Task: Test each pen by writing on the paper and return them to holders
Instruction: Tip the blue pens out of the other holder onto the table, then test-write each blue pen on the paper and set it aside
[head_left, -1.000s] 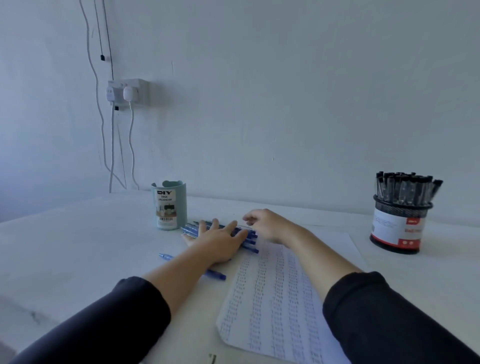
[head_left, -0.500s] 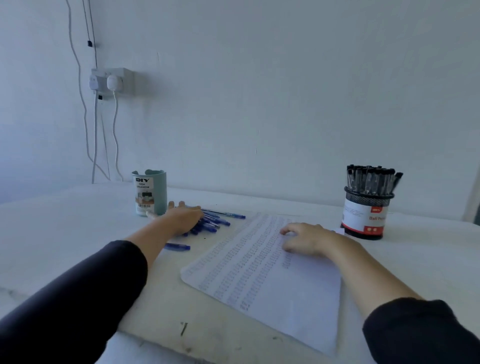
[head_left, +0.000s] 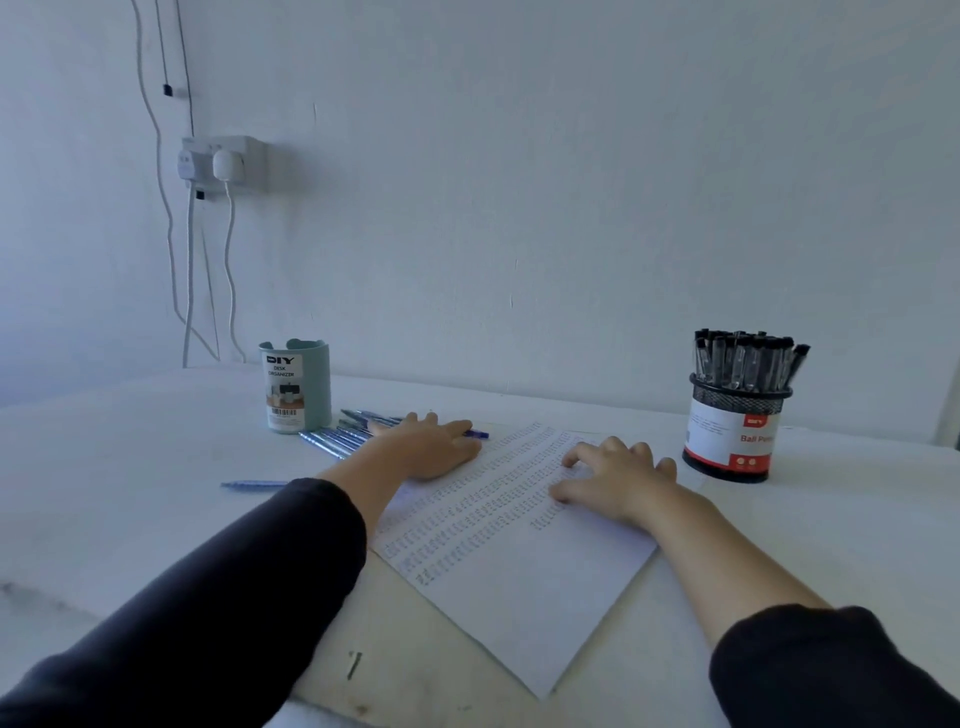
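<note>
Ctr frame: L hand (head_left: 434, 447) flat, fingers straight, on loose blue plastic pens (head_left: 337, 439); R hand (head_left: 615, 475) relaxed, pressing white written paper sheet (head_left: 509, 566), gripping nothing.

I see a white surface (head_left: 130, 467) under a pale blue-white wall (head_left: 571, 182). The paper (head_left: 519, 587) is white, patterned with slanting rows of small blue pen marks. The loose pens (head_left: 332, 441) are blue, as is the single pen (head_left: 254, 484) lying apart. The left holder (head_left: 295, 387) is pale teal with a white label printed in black. The right holder (head_left: 737, 431) is black mesh with a white and red label, and its pens (head_left: 745, 358) are clear with black caps. My sleeves (head_left: 234, 597) are black.
</note>
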